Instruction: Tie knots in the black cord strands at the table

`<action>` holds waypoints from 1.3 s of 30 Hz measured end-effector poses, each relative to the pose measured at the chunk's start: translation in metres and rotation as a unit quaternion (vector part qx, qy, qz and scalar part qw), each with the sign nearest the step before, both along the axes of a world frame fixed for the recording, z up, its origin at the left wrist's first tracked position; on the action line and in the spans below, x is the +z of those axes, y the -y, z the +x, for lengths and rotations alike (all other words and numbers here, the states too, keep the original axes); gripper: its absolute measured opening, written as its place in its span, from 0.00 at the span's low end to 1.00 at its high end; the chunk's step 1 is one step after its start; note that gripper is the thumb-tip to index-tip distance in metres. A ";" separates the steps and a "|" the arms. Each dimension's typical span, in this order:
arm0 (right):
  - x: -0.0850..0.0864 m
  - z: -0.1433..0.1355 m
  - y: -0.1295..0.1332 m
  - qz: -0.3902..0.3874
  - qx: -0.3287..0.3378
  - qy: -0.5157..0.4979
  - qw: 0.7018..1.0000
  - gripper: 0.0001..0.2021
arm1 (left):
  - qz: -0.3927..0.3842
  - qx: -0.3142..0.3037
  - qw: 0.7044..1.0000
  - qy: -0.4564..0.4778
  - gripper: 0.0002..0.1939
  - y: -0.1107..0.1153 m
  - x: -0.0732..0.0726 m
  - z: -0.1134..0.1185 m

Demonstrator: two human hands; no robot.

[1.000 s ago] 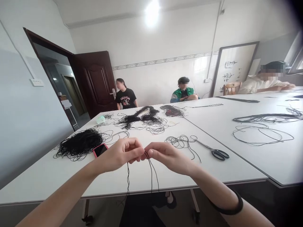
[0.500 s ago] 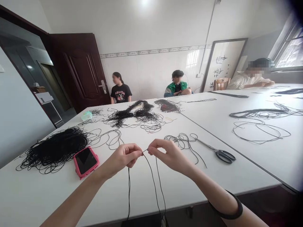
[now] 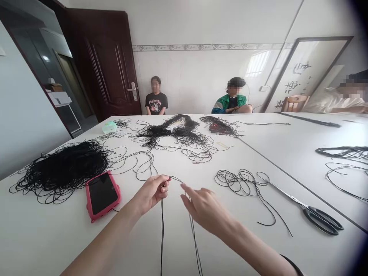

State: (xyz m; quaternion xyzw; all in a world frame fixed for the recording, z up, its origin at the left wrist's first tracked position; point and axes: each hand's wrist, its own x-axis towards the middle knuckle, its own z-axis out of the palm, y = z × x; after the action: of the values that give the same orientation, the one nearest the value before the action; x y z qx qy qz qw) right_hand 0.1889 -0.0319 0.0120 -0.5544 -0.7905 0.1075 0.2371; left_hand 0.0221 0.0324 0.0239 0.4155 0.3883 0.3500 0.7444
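My left hand [image 3: 153, 191] pinches a thin black cord [image 3: 162, 230] between thumb and fingers, above the near part of the white table. Two strands drop straight down below this hand. From the pinch, the cord arcs over to my right hand [image 3: 204, 205], whose thumb and index finger are apart. There the cord runs by the fingertips and hangs in two more strands, partly hidden behind the fingers. Whether the right fingertips touch it, I cannot tell.
Left lie a large black cord bundle [image 3: 71, 163] and a phone in a pink case [image 3: 103, 193]. More bundles [image 3: 178, 132] lie ahead. Loose cord [image 3: 241, 182] and black-handled scissors [image 3: 320, 218] are at right. Three people sit beyond the white table [image 3: 138, 245].
My right thumb and fingers have come apart from their pinch on the cord. The cord between the hands is now slack and arched. My view has shifted, and scissors and phone appear nearer.
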 end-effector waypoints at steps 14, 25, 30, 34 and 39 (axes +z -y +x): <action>-0.007 -0.006 -0.041 -0.152 -0.003 -0.206 0.967 0.14 | -0.021 -0.002 0.999 0.041 0.10 0.004 -0.008 -0.020; -0.012 0.010 -0.022 -0.003 -0.050 -0.245 0.968 0.10 | -0.033 0.080 0.996 0.008 0.08 -0.004 -0.017 -0.018; -0.010 0.006 -0.012 0.099 0.056 -0.183 0.977 0.06 | 0.029 0.011 0.996 -0.087 0.09 0.006 -0.019 -0.011; -0.009 0.006 -0.011 0.167 0.064 -0.122 0.976 0.06 | 0.043 -0.053 0.989 -0.134 0.11 0.009 -0.019 -0.007; -0.008 0.008 -0.010 0.150 0.042 -0.120 0.980 0.05 | 0.048 -0.112 0.984 -0.134 0.12 0.011 -0.018 -0.004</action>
State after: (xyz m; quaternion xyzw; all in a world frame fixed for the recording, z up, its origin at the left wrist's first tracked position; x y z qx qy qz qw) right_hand 0.1971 -0.0220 0.0044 -0.4622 -0.7856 0.0636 0.4063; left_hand 0.0181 0.0213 0.0062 0.5346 0.4184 0.2242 0.6992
